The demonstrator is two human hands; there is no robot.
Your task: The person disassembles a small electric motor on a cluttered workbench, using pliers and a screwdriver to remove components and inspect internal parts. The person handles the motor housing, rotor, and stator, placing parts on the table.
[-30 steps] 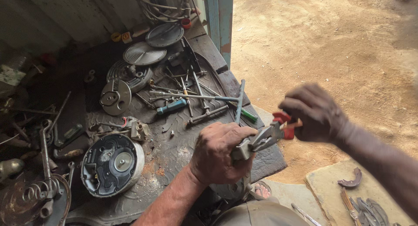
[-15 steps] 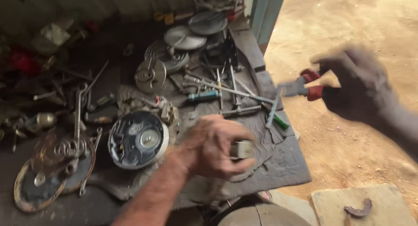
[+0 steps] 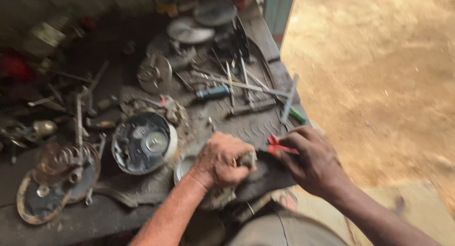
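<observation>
- The left hand (image 3: pixel 222 159) is curled tight around a small dirty metal part (image 3: pixel 246 159). Most of the part is hidden under the fingers.
- The right hand (image 3: pixel 310 161) grips the red pliers (image 3: pixel 277 146) with bent fingers. Only the red handles show. The tips are hidden between the 2 hands.
- Both hands meet at the near edge of the workbench (image 3: pixel 256 127).
- A round dark hub (image 3: pixel 144 142) lies just left of the left hand.
- The tools farther back are blurry and hard to tell apart.
</observation>
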